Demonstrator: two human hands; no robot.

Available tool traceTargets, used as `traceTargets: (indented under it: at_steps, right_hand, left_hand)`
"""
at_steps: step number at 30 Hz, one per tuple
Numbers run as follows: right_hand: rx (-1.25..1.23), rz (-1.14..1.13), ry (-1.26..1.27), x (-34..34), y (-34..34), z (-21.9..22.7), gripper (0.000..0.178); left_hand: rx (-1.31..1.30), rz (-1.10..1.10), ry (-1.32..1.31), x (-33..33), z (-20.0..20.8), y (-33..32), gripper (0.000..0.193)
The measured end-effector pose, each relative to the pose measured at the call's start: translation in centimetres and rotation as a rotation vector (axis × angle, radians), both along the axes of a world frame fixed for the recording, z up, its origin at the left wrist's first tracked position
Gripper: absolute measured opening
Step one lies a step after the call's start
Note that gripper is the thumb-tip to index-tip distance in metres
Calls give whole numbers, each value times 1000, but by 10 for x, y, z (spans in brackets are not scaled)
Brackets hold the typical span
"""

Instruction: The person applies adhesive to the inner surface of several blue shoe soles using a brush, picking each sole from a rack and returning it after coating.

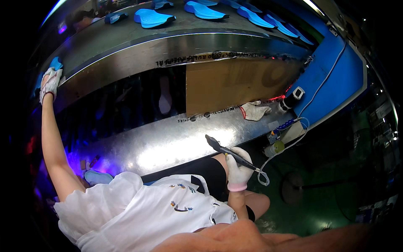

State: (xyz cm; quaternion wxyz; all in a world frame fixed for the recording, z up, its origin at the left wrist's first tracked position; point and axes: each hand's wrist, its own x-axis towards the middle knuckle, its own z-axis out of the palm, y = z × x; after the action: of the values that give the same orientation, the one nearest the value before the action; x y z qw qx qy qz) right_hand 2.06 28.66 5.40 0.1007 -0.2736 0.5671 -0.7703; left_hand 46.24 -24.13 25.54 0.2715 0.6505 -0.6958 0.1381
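At the far left, my outstretched left hand (50, 84) in a white work glove is closed on a blue shoe sole (56, 64) at the edge of the belt. The glove covers much of that sole. In front of my lap, my right hand (239, 168), gloved in white with a pink cuff, grips a slim black air gun (224, 150). Its nozzle points up and left above the metal ledge, and a thin pale hose (263, 178) loops from its rear end.
More blue soles (154, 18) lie spaced along the dark conveyor belt (121, 31). Below are a metal ledge (168, 145), a cardboard sheet (235, 84) and a spare white glove (255, 111). A blue machine panel (331, 80) with a cable stands at right. A light-blue sole (98, 177) rests lower left.
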Motion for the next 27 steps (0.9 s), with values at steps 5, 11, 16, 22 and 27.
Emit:
traceTargets:
  at_steps: [5, 11, 16, 22, 27]
  right_hand:
    - [25, 22, -46, -4, -2, -8, 21]
    - [14, -15, -96, -11, 0, -22, 21]
    - [-16, -162, -259, -25, 2, -25, 20]
    - [-67, -313, -318, -43, 3, -23, 20]
    - [-67, -360, -364, -54, 3, -26, 19]
  left_hand:
    - [-60, -68, -126, -29, 11, 36, 43]
    - [-195, -452, 648, -144, 1, 130, 39]
    - [-524, -1231, 514, -240, -72, 223, 27]
    - [-215, -1713, 276, -290, -209, 314, 37]
    - [307, -1559, 532, -318, -309, 335, 32]
